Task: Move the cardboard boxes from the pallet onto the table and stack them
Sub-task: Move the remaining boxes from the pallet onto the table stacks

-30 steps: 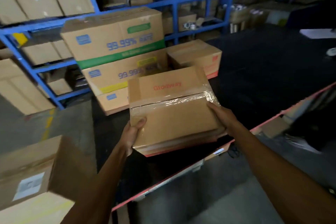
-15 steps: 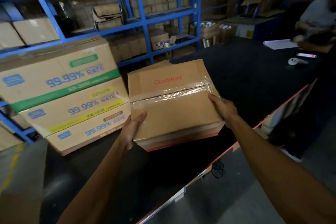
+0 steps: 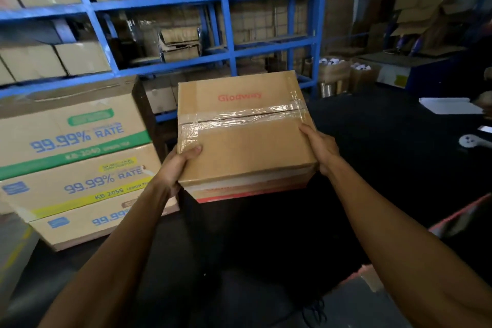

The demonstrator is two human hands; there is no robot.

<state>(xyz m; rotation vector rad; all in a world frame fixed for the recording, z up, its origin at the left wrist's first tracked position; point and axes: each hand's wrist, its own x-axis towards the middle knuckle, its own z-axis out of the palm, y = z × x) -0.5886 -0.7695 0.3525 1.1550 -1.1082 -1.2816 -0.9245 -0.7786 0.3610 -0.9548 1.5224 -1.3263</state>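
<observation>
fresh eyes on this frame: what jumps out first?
First, the brown cardboard box with red Glodway lettering and clear tape, held at centre above the black table by the left hand and right hand at its sides. Left of it stands a stack of three long cardboard boxes printed 99.99% RATE. Behind runs blue steel shelving full of cartons.

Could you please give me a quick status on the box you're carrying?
Both hands, left and right, grip the Glodway box. Box over black table. Stacked boxes to its left.
</observation>
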